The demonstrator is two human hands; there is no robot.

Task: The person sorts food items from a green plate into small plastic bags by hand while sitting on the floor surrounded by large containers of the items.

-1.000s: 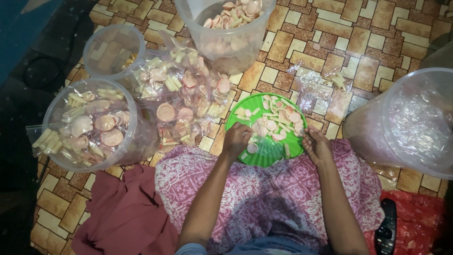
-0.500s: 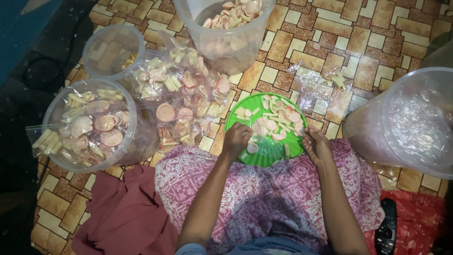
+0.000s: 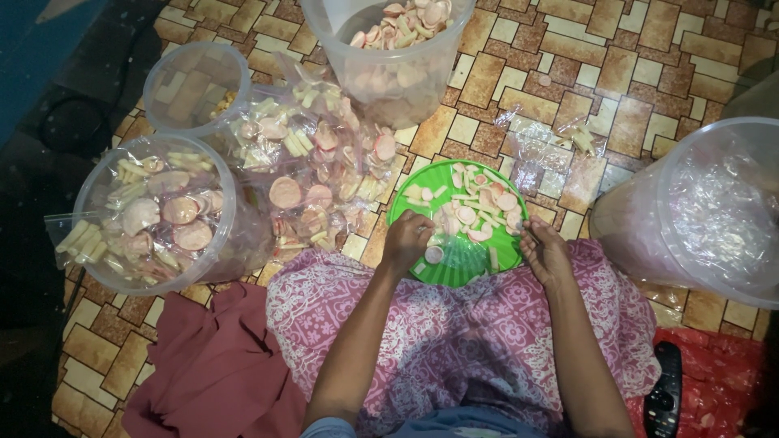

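Observation:
A round green plastic tray [image 3: 462, 264] rests on my lap edge and the tiled floor, holding pink round crackers and pale stick-shaped pieces [image 3: 480, 203]. My left hand [image 3: 406, 242] lies on the tray's left side, fingers curled over a few pieces; what it grips is hidden. My right hand [image 3: 545, 253] rests on the tray's right rim, fingers bent, beside the crackers. My lap is covered with a pink and white patterned cloth [image 3: 454, 332].
Clear tubs stand around: one with bagged crackers at left [image 3: 154, 215], a smaller one behind it [image 3: 195, 85], one with loose crackers at the back [image 3: 389, 49], one lined with plastic at right [image 3: 706, 211]. Filled bags [image 3: 316, 178] lie between. A remote [image 3: 665, 389] lies at lower right.
My left hand has shifted slightly on the tray among the pieces. My right hand stays at the rim.

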